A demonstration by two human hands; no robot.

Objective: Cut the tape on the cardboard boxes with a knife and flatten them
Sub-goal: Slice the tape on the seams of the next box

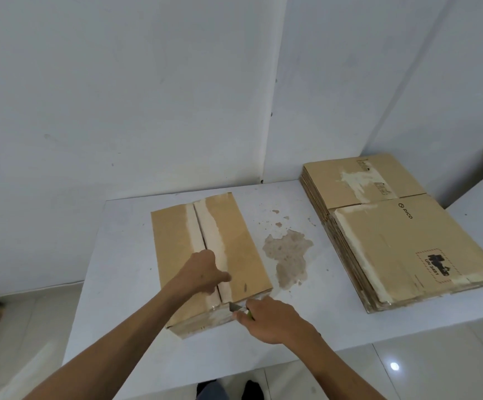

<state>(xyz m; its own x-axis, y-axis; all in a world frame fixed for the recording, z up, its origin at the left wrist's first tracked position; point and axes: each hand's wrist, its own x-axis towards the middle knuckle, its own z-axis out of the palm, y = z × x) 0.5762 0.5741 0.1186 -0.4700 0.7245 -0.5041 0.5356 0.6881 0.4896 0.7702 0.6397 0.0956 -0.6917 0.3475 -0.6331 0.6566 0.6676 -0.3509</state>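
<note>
A white table stands against a white wall and carries everything. On its right part lies a stack of flattened boxes, the top one with a black printed mark near its front corner. In the middle of the table stands a closed cardboard box, with pale torn strips along the seam of its top flaps. Between the box and the stack there is a brownish stain on the table surface. The left hand presses on the box top near the seam, fingers curled downward. The right hand grips a knife with a green handle; its blade touches the front edge of the box near the seam.
</note>
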